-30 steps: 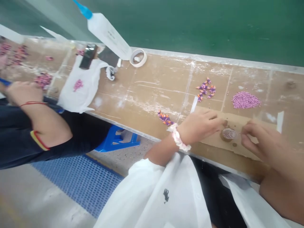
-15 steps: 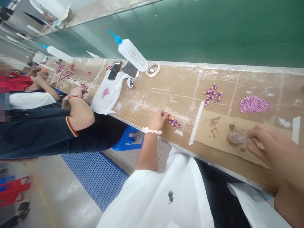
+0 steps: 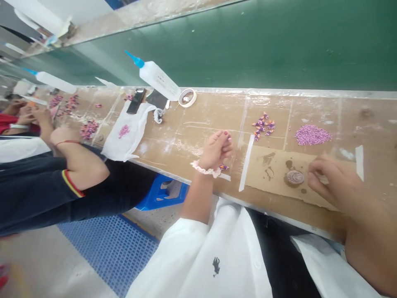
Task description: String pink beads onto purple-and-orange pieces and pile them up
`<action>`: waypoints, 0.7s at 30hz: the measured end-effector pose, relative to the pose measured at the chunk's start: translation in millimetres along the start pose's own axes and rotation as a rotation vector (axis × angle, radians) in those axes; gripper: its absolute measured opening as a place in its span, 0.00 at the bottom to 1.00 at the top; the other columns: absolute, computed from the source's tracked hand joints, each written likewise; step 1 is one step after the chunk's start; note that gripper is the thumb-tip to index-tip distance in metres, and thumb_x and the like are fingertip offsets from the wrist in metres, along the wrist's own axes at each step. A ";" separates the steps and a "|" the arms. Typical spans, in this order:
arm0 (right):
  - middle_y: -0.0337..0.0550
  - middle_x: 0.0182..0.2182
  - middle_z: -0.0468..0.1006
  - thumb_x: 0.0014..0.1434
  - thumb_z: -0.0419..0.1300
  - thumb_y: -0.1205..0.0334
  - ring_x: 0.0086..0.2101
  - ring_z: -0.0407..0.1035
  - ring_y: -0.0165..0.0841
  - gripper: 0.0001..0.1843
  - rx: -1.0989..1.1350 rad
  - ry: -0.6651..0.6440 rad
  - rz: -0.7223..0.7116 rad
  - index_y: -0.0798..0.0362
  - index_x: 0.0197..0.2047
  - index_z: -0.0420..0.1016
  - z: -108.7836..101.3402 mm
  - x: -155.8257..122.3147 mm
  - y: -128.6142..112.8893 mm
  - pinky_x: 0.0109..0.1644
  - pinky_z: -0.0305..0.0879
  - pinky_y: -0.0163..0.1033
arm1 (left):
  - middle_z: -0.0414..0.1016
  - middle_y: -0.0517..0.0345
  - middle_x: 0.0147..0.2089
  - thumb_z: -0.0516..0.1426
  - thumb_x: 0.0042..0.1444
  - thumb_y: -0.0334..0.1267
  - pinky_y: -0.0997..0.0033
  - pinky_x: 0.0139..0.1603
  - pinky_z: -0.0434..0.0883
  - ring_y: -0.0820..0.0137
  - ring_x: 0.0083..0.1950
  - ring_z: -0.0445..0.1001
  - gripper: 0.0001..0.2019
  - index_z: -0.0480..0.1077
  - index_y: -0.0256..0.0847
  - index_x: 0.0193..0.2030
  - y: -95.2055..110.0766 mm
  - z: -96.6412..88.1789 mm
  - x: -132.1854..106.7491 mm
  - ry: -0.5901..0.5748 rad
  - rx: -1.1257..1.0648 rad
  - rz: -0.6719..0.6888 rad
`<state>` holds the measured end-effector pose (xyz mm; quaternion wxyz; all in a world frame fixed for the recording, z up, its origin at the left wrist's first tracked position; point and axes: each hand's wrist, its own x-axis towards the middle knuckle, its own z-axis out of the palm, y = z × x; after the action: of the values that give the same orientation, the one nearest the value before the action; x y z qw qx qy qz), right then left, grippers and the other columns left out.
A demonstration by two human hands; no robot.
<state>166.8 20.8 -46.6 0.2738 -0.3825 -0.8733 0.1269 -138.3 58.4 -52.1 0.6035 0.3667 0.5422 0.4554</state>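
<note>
My left hand (image 3: 217, 150), with a pink scrunchie on its wrist, hovers near the table's front edge with its fingers bunched together. A few small purple and orange pieces (image 3: 223, 167) show just under it; what the fingers hold is hidden. My right hand (image 3: 330, 186) rests on a taped-down cardboard sheet (image 3: 269, 178), its fingers curled in a pinch right beside a small round cap (image 3: 295, 177) of glue. Whatever is in that pinch is too small to make out.
Further back lie a cluster of purple and orange pieces (image 3: 263, 124) and a heap of pink beads (image 3: 312, 135). A glue bottle (image 3: 158, 78), tape roll (image 3: 187, 98), phone (image 3: 136, 100) and white cloth (image 3: 124, 132) sit to the left. A co-worker's arm (image 3: 77, 165) works alongside; a blue stool (image 3: 161, 194) stands below.
My left hand went from the glue cap left to the pieces at the table edge, then closed over them and lifted a little. My right hand stayed by the cap.
</note>
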 end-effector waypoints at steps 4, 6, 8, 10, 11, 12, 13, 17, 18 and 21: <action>0.35 0.24 0.64 0.59 0.54 0.70 0.23 0.60 0.29 0.08 0.123 0.094 0.130 0.48 0.32 0.59 3.1 0.4 1.1 0.26 0.57 0.37 | 0.50 0.70 0.23 0.66 0.49 0.48 0.86 0.14 0.48 0.83 0.20 0.50 0.20 0.61 0.40 0.31 3.1 72.3 0.4 -0.477 -0.410 -0.151; 0.35 0.24 0.63 0.59 0.55 0.71 0.24 0.60 0.30 0.08 0.192 0.181 0.189 0.48 0.32 0.60 5.2 -0.3 1.5 0.27 0.57 0.38 | 0.51 0.69 0.23 0.66 0.50 0.48 0.87 0.13 0.52 0.82 0.20 0.53 0.19 0.61 0.40 0.32 -1.6 98.5 -2.0 -0.619 -0.483 -0.237; 0.35 0.25 0.63 0.59 0.55 0.71 0.25 0.61 0.30 0.08 0.290 0.275 0.214 0.48 0.34 0.61 7.2 -1.7 1.2 0.28 0.58 0.38 | 0.54 0.68 0.24 0.65 0.51 0.46 0.87 0.13 0.55 0.81 0.22 0.57 0.18 0.62 0.40 0.33 -9.0 114.1 -5.2 -0.679 -0.527 -0.305; 0.36 0.25 0.63 0.59 0.55 0.71 0.27 0.61 0.31 0.08 0.393 0.332 0.219 0.47 0.35 0.62 8.8 -3.3 -0.8 0.30 0.59 0.39 | 0.55 0.67 0.24 0.64 0.53 0.45 0.87 0.13 0.56 0.80 0.23 0.60 0.16 0.61 0.40 0.33 -17.3 120.8 -8.6 -0.689 -0.554 -0.346; 0.36 0.26 0.63 0.59 0.55 0.71 0.27 0.61 0.31 0.07 0.441 0.347 0.219 0.47 0.35 0.62 9.3 -3.8 -2.6 0.30 0.60 0.39 | 0.56 0.68 0.24 0.64 0.54 0.44 0.88 0.14 0.56 0.80 0.23 0.60 0.16 0.60 0.40 0.34 -21.3 122.1 -10.2 -0.688 -0.563 -0.354; 0.36 0.26 0.64 0.60 0.54 0.70 0.28 0.62 0.31 0.07 0.487 0.355 0.218 0.48 0.35 0.63 9.6 -4.0 -4.9 0.31 0.60 0.40 | 0.56 0.68 0.24 0.63 0.55 0.43 0.88 0.14 0.55 0.81 0.23 0.60 0.15 0.60 0.41 0.34 -25.1 122.6 -11.8 -0.689 -0.570 -0.354; 0.36 0.27 0.64 0.60 0.54 0.70 0.28 0.62 0.31 0.07 0.529 0.357 0.215 0.48 0.36 0.63 9.8 -4.0 -7.5 0.31 0.61 0.40 | 0.56 0.68 0.23 0.62 0.56 0.43 0.88 0.14 0.55 0.81 0.23 0.59 0.14 0.59 0.41 0.35 -28.6 122.8 -13.3 -0.694 -0.571 -0.346; 0.37 0.27 0.66 0.62 0.54 0.69 0.28 0.64 0.32 0.06 0.617 0.291 0.218 0.48 0.36 0.64 10.4 -1.5 -16.7 0.33 0.63 0.41 | 0.58 0.68 0.22 0.60 0.59 0.44 0.87 0.17 0.56 0.81 0.22 0.58 0.13 0.60 0.40 0.36 -39.1 124.4 -17.6 -0.713 -0.539 -0.245; 0.37 0.27 0.66 0.62 0.54 0.69 0.29 0.64 0.32 0.06 0.627 0.278 0.222 0.47 0.36 0.65 10.7 -0.7 -18.1 0.33 0.63 0.41 | 0.59 0.68 0.23 0.59 0.60 0.45 0.86 0.18 0.57 0.81 0.23 0.59 0.13 0.61 0.40 0.37 -41.0 125.0 -18.1 -0.718 -0.533 -0.224; 0.37 0.27 0.66 0.62 0.54 0.70 0.29 0.64 0.32 0.06 0.676 0.264 0.229 0.48 0.36 0.65 11.7 1.4 -20.3 0.33 0.64 0.40 | 0.60 0.67 0.24 0.59 0.59 0.47 0.84 0.20 0.57 0.81 0.24 0.59 0.14 0.61 0.40 0.36 -44.5 125.6 -18.1 -0.739 -0.514 -0.191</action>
<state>147.1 8.0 -46.9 0.4787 -0.3788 -0.6910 0.3872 -7.4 33.6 -70.0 0.8670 0.2913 0.1916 0.3559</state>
